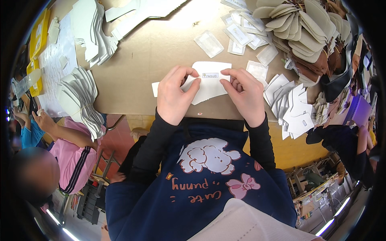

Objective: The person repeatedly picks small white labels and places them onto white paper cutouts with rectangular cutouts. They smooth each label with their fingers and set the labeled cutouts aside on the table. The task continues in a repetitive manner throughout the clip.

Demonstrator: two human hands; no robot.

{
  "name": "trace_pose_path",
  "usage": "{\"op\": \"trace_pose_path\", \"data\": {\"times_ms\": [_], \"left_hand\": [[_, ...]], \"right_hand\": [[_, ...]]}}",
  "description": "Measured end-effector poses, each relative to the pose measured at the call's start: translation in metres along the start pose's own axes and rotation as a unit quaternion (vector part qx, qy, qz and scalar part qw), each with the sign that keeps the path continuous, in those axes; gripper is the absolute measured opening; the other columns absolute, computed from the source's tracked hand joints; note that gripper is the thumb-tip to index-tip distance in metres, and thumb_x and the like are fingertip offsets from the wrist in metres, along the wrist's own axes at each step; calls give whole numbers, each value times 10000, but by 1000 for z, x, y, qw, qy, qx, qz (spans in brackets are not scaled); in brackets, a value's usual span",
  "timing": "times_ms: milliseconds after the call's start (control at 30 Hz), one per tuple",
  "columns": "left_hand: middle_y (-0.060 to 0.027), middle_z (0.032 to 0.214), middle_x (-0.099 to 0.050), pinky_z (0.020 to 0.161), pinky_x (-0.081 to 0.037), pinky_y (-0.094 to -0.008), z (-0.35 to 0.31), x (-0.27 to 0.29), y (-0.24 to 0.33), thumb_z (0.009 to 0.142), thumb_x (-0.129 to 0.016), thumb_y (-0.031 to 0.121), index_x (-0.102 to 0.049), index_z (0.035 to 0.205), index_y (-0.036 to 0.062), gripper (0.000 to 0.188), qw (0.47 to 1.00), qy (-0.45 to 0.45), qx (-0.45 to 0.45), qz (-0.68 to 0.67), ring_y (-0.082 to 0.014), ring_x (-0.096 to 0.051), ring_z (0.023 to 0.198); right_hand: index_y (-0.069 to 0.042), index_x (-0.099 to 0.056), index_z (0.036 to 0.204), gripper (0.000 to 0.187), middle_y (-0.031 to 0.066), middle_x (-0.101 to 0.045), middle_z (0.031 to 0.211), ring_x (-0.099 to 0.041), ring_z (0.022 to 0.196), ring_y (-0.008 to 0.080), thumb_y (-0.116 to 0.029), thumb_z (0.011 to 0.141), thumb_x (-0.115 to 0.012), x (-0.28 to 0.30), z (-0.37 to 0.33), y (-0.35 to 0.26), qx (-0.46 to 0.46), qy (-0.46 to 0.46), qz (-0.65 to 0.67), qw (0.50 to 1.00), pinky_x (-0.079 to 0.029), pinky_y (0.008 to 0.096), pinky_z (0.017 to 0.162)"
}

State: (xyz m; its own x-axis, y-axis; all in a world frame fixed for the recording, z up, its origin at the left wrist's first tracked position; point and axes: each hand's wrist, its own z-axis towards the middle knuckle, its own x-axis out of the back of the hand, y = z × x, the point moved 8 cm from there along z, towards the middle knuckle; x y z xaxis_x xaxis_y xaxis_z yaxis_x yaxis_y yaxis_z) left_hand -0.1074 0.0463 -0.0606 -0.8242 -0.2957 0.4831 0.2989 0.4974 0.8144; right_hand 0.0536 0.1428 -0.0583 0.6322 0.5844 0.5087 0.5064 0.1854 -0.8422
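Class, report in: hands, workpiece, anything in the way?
Left hand by left end of label, right hand by right end. White piece between them, beneath label. Nothing covering label.

The tan table [152,48] bears white cut pieces [78,94] and small packets [209,43]

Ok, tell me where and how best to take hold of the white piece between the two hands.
Take the white piece by its far edge, probably in a light pinch from the far side: that thin margin is uncovered, while the left hand and right hand flank the small label on it.
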Motion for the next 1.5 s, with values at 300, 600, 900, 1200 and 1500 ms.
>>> {"op": "trace_pose_path", "data": {"times_ms": [300,600,900,1200,1500], "left_hand": [[-72,836,-606,619,-443,-314,0,0,-1,841,-702,57,-659,927,31,100,1000,-5,4,4,-181,-525,654],[-70,834,-605,619,-441,-316,0,0,0,843,-695,57,-662,931,28,99,1000,-1,5,5,-182,-521,653],[-72,859,-612,647,-458,-330,-1,0,3,854,-683,82,-707,1005,70,153,1000,7,-5,30,-211,-559,690],[-75,1363,-530,1062,-293,-492,-17,3,18,821,-758,181,-779,1067,272,262,952,142,-120,242,-337,-430,1278],[-109,1634,-297,1125,-93,-743,-17,-8,11,840,-772,294,-799,1082,329,246,950,102,-125,266,-489,-149,1494]], "right_hand": [[-32,-729,1057,242,10,-524,708,-436,558,62,7,822,-768,0,0,-1,0,-2,2,1000,-366,230,529],[-34,-727,1061,248,9,-521,709,-446,562,64,10,820,-768,-1,0,0,-2,-2,1,1000,-376,229,533],[-44,-724,1074,265,6,-512,713,-445,558,79,14,818,-761,-2,-1,-4,-6,10,-14,1000,-387,237,539],[-171,-726,1174,381,102,-513,1033,-524,888,265,-44,815,-742,-3,-7,-16,49,45,-139,988,-476,365,771],[-194,-755,1134,382,76,-501,1022,-495,944,276,-96,765,-778,-9,-6,-28,125,34,-239,962,-442,364,772]]}}
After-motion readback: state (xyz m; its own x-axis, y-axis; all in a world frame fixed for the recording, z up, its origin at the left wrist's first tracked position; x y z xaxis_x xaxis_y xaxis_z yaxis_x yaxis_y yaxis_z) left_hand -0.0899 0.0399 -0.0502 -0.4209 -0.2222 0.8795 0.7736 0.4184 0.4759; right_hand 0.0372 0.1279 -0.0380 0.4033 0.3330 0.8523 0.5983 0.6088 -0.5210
